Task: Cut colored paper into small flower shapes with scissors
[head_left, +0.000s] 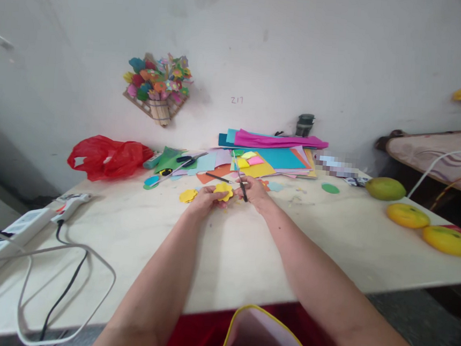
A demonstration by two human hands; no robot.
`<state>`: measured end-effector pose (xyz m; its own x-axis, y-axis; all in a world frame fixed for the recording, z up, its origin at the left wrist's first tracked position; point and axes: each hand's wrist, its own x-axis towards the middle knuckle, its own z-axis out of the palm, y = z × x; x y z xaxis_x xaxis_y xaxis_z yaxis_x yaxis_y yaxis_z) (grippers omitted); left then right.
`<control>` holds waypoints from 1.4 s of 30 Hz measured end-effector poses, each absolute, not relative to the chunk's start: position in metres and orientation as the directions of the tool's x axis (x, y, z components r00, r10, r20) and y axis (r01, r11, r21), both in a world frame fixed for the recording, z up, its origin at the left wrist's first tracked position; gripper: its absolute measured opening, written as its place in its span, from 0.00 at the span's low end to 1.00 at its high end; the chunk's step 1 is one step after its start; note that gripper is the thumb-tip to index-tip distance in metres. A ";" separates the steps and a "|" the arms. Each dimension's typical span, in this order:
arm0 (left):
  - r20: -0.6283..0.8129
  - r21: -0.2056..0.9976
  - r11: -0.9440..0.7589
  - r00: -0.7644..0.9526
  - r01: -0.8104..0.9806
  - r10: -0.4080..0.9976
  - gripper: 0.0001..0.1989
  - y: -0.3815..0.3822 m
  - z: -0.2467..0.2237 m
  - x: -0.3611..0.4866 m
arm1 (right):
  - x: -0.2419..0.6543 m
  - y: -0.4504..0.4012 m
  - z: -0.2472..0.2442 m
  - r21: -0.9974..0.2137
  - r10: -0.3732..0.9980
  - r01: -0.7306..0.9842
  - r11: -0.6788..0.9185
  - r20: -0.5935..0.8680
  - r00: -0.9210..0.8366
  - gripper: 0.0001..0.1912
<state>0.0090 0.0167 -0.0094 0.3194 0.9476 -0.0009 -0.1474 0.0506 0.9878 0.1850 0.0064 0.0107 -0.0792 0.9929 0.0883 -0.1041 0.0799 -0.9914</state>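
A yellow paper flower [224, 192] with a scalloped edge is pinched in the fingers of my left hand [204, 201]. Facing it, my right hand [255, 191] grips a pair of scissors [239, 174], whose blades point up and away from me. The blades are apart from the flower's edge. Just left of my left hand, another yellow paper cutout [188, 195] lies on the table. A dark pencil or pen [218, 178] rests beyond my hands. Small paper scraps are scattered around.
Coloured paper sheets [284, 159] are piled at the back. A red plastic bag [108, 158] sits back left, near a second pair of scissors [187, 161]. Power strips [24, 227] and cables lie at the left. Mangoes [407, 215] are at the right.
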 end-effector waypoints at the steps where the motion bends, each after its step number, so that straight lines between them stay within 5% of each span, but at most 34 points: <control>1: 0.002 0.987 0.048 0.310 -0.153 0.951 0.13 0.017 -0.010 0.009 | 0.185 0.007 0.010 -0.992 0.995 -0.101 0.077 0.083 -0.059 0.18; 8: 0.051 0.983 0.008 0.314 -0.183 0.948 0.16 0.018 -0.010 0.010 | 0.184 0.009 0.010 -0.991 0.998 -0.122 0.049 0.043 0.053 0.15; 19: 0.136 0.972 -0.073 0.279 -0.223 0.951 0.18 0.016 -0.008 0.013 | 0.182 0.013 0.000 -0.985 0.993 -0.127 0.113 0.117 -0.026 0.24; 42: 0.055 0.980 -0.010 0.224 -0.196 0.973 0.15 0.013 -0.006 0.013 | 0.180 0.006 0.007 -0.988 0.982 -0.087 0.130 0.140 -0.124 0.21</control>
<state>0.0128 0.0131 -0.0063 0.2237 0.9731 0.0546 -0.1963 -0.0099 0.9805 0.1797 0.0056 0.0074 -0.1241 0.9823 0.1404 -0.0874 0.1302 -0.9876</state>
